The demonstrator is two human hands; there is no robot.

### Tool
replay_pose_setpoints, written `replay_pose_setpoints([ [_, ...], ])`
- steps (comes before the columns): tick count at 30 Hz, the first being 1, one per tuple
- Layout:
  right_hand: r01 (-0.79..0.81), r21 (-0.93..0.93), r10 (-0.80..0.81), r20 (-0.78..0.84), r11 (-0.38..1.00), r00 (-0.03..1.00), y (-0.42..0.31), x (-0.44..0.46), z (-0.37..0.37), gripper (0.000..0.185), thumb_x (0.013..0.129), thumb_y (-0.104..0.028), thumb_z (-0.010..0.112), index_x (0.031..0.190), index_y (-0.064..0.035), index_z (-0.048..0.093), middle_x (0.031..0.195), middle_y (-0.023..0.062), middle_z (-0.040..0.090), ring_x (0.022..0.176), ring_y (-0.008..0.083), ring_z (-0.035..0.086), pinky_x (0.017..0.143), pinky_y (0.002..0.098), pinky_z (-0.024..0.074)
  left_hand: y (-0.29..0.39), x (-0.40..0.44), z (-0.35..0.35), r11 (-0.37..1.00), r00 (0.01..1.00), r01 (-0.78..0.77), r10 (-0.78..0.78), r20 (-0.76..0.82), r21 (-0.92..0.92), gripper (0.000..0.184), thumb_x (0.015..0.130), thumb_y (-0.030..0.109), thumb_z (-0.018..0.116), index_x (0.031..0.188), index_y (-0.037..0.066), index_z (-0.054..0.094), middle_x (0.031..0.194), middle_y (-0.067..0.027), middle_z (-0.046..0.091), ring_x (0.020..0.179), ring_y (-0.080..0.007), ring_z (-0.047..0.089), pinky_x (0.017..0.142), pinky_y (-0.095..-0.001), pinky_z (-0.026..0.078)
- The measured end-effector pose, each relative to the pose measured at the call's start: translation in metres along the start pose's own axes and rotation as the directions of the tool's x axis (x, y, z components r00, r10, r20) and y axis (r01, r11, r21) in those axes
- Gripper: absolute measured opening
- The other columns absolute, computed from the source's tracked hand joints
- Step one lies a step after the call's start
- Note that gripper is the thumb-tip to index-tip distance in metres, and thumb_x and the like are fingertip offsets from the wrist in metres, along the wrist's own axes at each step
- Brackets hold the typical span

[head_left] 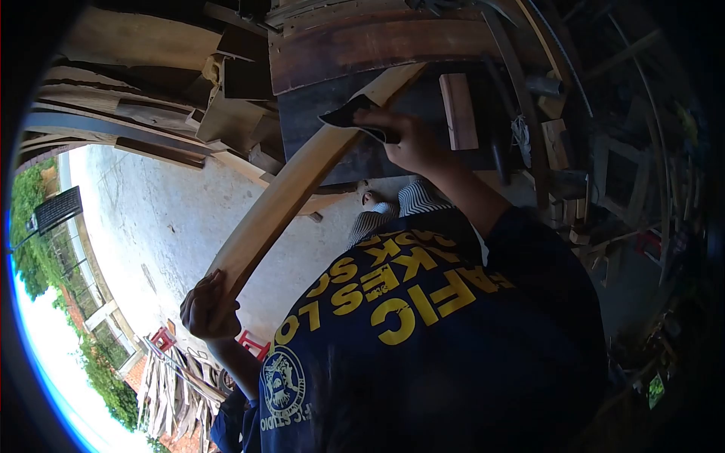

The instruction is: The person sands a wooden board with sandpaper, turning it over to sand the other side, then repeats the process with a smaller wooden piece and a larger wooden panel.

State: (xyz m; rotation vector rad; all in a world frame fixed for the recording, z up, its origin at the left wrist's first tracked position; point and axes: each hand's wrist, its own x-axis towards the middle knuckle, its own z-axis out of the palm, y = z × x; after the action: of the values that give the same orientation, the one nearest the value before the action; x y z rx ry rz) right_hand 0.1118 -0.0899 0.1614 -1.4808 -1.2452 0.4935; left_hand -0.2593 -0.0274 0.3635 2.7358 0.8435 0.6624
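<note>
dressed in a dark navy shirt (483,362) with thick yellow lettering, and reaching out past it with both bare arms. bending the left arm low and outward, and clasping the near end of a long wooden board (279,204) in the left hand (211,308), with fingers curled about the end. stretching the right forearm forward and inward from its short sleeve, and pinching a dark sheet (343,117) in the right hand (408,142), bent across the board near its far end. holding the board on a slant, from inside the left hand to beneath the sheet and on past the right hand, over a dark tabletop (298,113). pale yellow-brown on its broad face, smooth-looking, slightly curved, with a thick, shaded side edge; by contrast, thin and flexible in the sheet, with a curled rim. below the board, in black-and-white striped trousers (419,198), above a pale, stained concrete floor (151,211). on the tabletop, just right of the right hand, squared and reddish in a short wooden block (458,113). farther out, wide and reddish-brown in a plank (362,49) across the tabletop's far side; rough and uneven in the stacked lumber (128,113) to the left; splintery and thin in the scrap pile (181,400); leafy and bright in the greenery (30,204) outside.
</note>
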Motion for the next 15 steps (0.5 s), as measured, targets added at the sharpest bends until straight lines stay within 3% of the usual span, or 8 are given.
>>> replay_pose_setpoints([
  [2,0.185,0.02,-0.185,-0.002,0.983,0.983,-0.006,-0.004,0.002,0.035,0.081,0.006,0.056,0.11,-0.0102,0.065,0.108,0.0114,0.066,0.1,0.0277,0.064,0.085,0.0358,0.0523,0.002,0.001,-0.001,0.999,1.0,0.012,-0.012,0.004,-0.031,0.009,0.07,0.0,0.06,0.071,0.003,0.052,0.08,-0.0179,0.069,0.076,-0.0337,0.07,0.069,-0.0407,0.058],
  [3,0.177,0.018,-0.177,-0.003,0.984,0.984,0.003,-0.004,0.001,0.035,0.081,0.006,0.056,0.11,-0.0102,0.065,0.108,0.0114,0.066,0.1,0.0277,0.064,0.085,0.0358,0.0523,-0.003,-0.001,0.0,0.999,1.0,0.012,-0.012,0.01,-0.036,0.009,0.07,0.0,0.06,0.071,0.003,0.052,0.08,-0.0179,0.069,0.076,-0.0337,0.07,0.069,-0.0407,0.058],
  [5,0.091,-0.004,-0.091,-0.009,0.996,0.996,0.035,0.003,-0.008,0.038,0.081,0.009,0.054,0.114,-0.0078,0.064,0.117,0.0119,0.064,0.108,0.0255,0.062,0.091,0.0298,0.0499,-0.013,-0.01,-0.002,0.999,1.0,0.011,-0.011,0.006,-0.035,0.031,0.084,0.02,0.057,0.093,-0.008,0.065,0.087,-0.0188,0.069,0.079,-0.0329,0.069,0.069,-0.0391,0.057],
  [6,-0.03,-0.019,0.03,0.007,0.999,1.0,0.049,0.009,-0.016,0.041,0.081,0.011,0.053,0.115,-0.0078,0.064,0.116,0.0115,0.064,0.107,0.0237,0.062,0.09,0.0296,0.05,-0.014,-0.013,-0.002,1.0,1.0,-0.007,0.008,0.021,-0.017,0.032,0.086,0.021,0.056,0.093,-0.009,0.064,0.087,-0.02,0.068,0.08,-0.0332,0.069,0.069,-0.0391,0.056],
  [9,-0.143,-0.051,0.139,-0.072,0.988,0.988,0.068,0.017,-0.014,0.042,0.08,0.012,0.052,0.115,-0.007,0.064,0.116,0.0116,0.064,0.107,0.0223,0.062,0.091,0.0291,0.0497,-0.005,-0.012,-0.002,0.999,0.999,0.033,-0.033,0.006,-0.018,0.032,0.085,0.022,0.058,0.094,-0.009,0.063,0.087,-0.021,0.068,0.081,-0.034,0.069,0.069,-0.0396,0.056],
  [11,-0.151,-0.037,0.149,-0.063,0.988,0.987,0.027,0.009,-0.006,0.038,0.081,0.009,0.054,0.116,-0.006,0.063,0.115,0.0118,0.064,0.106,0.0221,0.063,0.09,0.028,0.05,0.0,-0.011,-0.002,0.999,0.999,0.04,-0.041,-0.019,-0.026,0.031,0.084,0.02,0.057,0.093,-0.009,0.063,0.087,-0.0217,0.068,0.081,-0.0343,0.069,0.069,-0.0402,0.056],
  [13,0.168,0.01,-0.168,-0.032,0.986,0.985,-0.01,0.0,0.004,0.032,0.083,0.004,0.056,0.113,-0.0048,0.064,0.113,0.0112,0.066,0.105,0.0212,0.064,0.089,0.0275,0.05,0.008,-0.005,-0.002,0.998,0.998,0.049,-0.051,-0.043,-0.035,0.029,0.084,0.018,0.057,0.091,-0.009,0.062,0.086,-0.0225,0.068,0.08,-0.0345,0.069,0.07,-0.0409,0.057],
  [15,0.226,0.039,-0.225,-0.015,0.973,0.974,-0.007,-0.005,-0.003,0.028,0.084,0.002,0.057,0.11,-0.0044,0.065,0.11,0.0109,0.067,0.103,0.021,0.064,0.088,0.0279,0.0501,0.019,0.006,-0.005,0.998,0.999,-0.049,0.048,-0.012,-0.026,0.02,0.08,0.011,0.055,0.087,-0.007,0.06,0.085,-0.0237,0.067,0.079,-0.0355,0.068,0.07,-0.0427,0.057],
])
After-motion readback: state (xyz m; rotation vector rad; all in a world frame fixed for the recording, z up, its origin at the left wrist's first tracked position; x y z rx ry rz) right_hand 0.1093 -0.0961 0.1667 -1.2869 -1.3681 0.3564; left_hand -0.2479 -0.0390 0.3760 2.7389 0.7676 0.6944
